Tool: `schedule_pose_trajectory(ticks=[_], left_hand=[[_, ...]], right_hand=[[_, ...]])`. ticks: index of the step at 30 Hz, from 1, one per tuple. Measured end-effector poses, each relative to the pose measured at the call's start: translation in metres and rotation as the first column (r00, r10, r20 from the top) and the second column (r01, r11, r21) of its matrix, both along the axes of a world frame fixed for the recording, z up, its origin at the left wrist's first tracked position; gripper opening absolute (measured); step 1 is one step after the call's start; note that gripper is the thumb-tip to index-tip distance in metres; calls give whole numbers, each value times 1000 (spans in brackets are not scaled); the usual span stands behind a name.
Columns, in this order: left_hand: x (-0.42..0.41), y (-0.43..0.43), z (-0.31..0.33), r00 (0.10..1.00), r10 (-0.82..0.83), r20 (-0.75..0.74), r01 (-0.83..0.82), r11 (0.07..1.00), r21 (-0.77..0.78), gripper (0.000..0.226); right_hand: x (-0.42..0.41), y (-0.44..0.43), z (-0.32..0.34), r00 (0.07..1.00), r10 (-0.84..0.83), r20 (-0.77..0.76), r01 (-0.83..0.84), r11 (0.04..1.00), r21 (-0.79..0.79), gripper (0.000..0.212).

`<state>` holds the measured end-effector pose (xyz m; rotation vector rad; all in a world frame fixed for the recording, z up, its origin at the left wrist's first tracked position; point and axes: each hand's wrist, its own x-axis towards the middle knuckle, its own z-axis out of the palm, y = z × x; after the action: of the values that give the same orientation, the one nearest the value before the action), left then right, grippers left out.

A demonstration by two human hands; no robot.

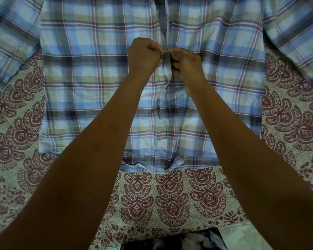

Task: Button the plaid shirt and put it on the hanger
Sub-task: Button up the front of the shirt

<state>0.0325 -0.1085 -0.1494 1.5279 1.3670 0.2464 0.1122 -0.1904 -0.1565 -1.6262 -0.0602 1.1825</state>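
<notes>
A blue, green and red plaid shirt (90, 73) lies flat, front up, on a patterned bedspread, its hem toward me and both sleeves spread out to the sides. My left hand (145, 55) and my right hand (185, 64) meet at the centre placket about mid-chest. Each pinches an edge of the placket with curled fingers. Below them two white buttons (163, 123) show on the placket, and it looks closed there. No hanger is in view.
The bedspread (170, 199) is pale green with maroon paisley shapes and reaches round the shirt on all sides. A dark mottled cloth (175, 240) shows at the bottom edge, by the bed's near edge.
</notes>
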Motion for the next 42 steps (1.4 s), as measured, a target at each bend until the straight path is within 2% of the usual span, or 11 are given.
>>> schedule_pose_trajectory(ticks=[8, 13, 17, 19, 22, 24, 32, 35, 39, 40, 42], left_hand=[[3, -7, -2, 999, 33, -8, -33, 999, -8, 25], [6, -15, 4, 995, 91, 27, -88, 991, -104, 16], [13, -16, 4, 978, 206, 25, -200, 968, -151, 10], [16, -15, 3, 971, 238, -3, -236, 962, -140, 18], [16, -14, 2, 976, 210, -51, -213, 975, -66, 26], [12, -11, 1, 984, 165, -64, -168, 985, -42, 20], [2, -2, -7, 974, 228, -3, -223, 950, -220, 9], [3, 0, -5, 969, 249, 8, -235, 926, -296, 21], [2, -3, -2, 982, 181, 59, -162, 959, -234, 27], [1, -4, -3, 980, 182, 85, -157, 958, -239, 29], [-1, -8, -4, 963, 225, 148, -175, 940, -295, 28]], right_hand=[[-4, 4, -8, 992, -34, 118, 31, 999, 26, 19], [-9, 5, -16, 953, 13, 302, 4, 998, -55, 27], [-17, 4, -15, 905, 23, 426, 11, 997, -76, 12], [-19, 6, -14, 892, 24, 451, 14, 997, -80, 2], [-19, 6, -12, 858, 64, 510, -10, 994, -108, 8], [-19, 7, -11, 832, 78, 550, -17, 993, -115, 9], [-16, 18, -5, 860, 114, 498, -11, 979, -204, 11], [-22, 14, -5, 757, 132, 640, -32, 986, -166, 14], [-29, 7, -10, 426, 250, 870, -105, 968, -226, 19], [-29, 7, -10, 383, 252, 889, -99, 968, -231, 21], [-29, 7, -8, 406, 227, 885, -79, 974, -213, 20]])
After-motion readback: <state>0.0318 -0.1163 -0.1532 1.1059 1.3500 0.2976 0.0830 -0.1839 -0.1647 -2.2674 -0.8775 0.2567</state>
